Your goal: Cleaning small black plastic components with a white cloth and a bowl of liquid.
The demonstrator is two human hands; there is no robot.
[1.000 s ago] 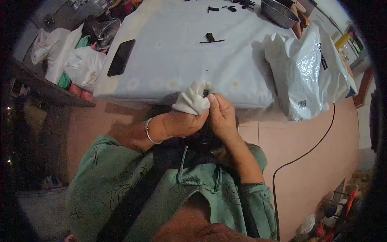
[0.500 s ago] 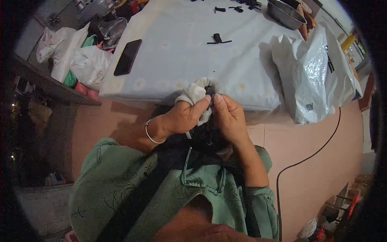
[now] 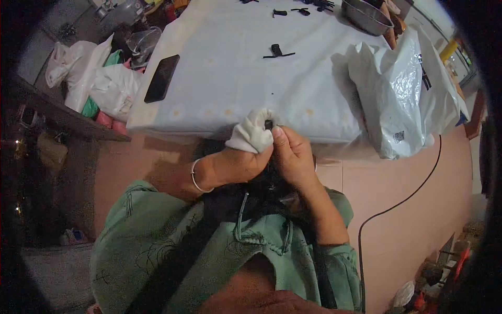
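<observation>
A white cloth (image 3: 247,137) is bunched up over the table's front edge, held in my left hand (image 3: 238,166), whose fingers are mostly covered by it. A small black piece (image 3: 269,124) shows inside a fold of the cloth; its kind cannot be made out. My right hand (image 3: 295,157) is closed at the cloth's right side, its thumb and fingers pinched together beside the black piece. What exactly lies between those fingertips is hidden.
A small black part with a crossbar (image 3: 276,51) lies mid-table, with several more black parts (image 3: 281,13) farther back. A dark phone (image 3: 162,78) rests at left, a metal bowl (image 3: 366,20) at the far right. Near right stands a white plastic bag (image 3: 384,99); a black cable (image 3: 402,201) crosses the floor.
The cloth has been turned and gathered further over the black piece, so less of it shows. My left thumb has dropped from the cloth's upper side; the right hand has shifted slightly down.
</observation>
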